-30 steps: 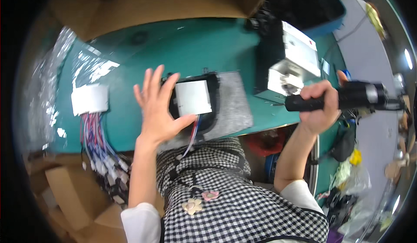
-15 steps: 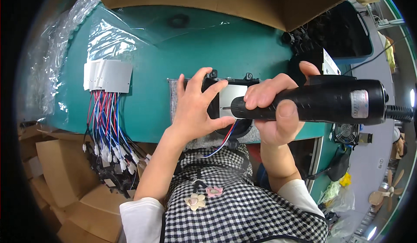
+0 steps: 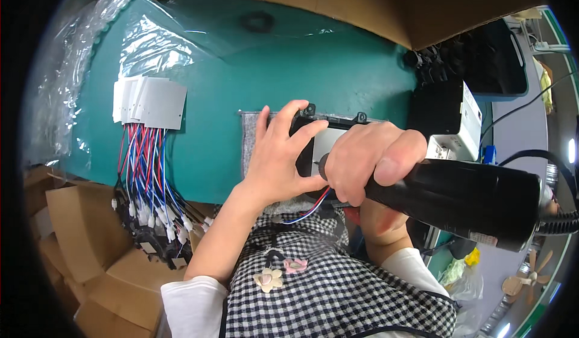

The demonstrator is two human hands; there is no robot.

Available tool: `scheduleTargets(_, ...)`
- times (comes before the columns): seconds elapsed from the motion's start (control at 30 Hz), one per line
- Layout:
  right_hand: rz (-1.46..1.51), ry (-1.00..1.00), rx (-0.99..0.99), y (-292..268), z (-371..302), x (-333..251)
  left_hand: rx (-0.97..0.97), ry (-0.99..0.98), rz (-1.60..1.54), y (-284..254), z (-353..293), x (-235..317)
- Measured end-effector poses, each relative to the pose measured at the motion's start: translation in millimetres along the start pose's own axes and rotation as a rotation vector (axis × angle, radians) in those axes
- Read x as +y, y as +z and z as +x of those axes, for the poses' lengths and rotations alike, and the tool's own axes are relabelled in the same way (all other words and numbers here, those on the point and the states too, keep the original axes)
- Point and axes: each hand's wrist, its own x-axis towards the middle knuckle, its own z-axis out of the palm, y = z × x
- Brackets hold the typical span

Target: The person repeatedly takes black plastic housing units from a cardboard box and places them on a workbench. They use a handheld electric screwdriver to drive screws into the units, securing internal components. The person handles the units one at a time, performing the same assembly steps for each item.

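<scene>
My right hand (image 3: 371, 160) is closed around a black electric screwdriver (image 3: 458, 199), whose cord leaves its rear end at the right. The screwdriver's tip points left at a silver metal plate (image 3: 325, 143) set in a black plastic housing (image 3: 341, 122). My left hand (image 3: 274, 151) grips the housing from the left, fingers curled over its far edge and thumb at the near side of the plate. Red, white and blue wires (image 3: 316, 207) run out from the housing toward me. Underneath lies a grey cloth pad (image 3: 248, 134). My right hand hides part of the plate and housing.
At the left lie stacked silver plates (image 3: 164, 105) with bundled wires (image 3: 145, 163) ending in white connectors. Clear plastic wrap (image 3: 151, 42) is behind them. A cardboard box (image 3: 338, 6) overhangs the far edge. A black-and-white box (image 3: 464, 121) and dark bin (image 3: 500, 66) stand right.
My right hand has turned, and the screwdriver's rear end has swung toward me. Its tip stays over the plate. My left hand keeps its hold on the housing.
</scene>
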Motion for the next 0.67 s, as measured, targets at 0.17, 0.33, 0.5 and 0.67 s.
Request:
scheduleTargets(0.17,-0.427,-0.028,0.523,9,-24,-12,0.016,0.029,0.016,-1,1,-1)
scheduleTargets(0.33,-0.449,-0.214,0.945,-1,-28,-63,0.086,0.034,-0.017,-8,-8,7)
scheduleTargets(0.5,-0.956,0.513,0.919,-30,-47,-41,0.439,0.106,0.118,-98,-49,26)
scheduleTargets(0.67,-1.631,0.991,0.628,-59,-84,4,1.060,-0.070,-0.757,-219,-174,-55)
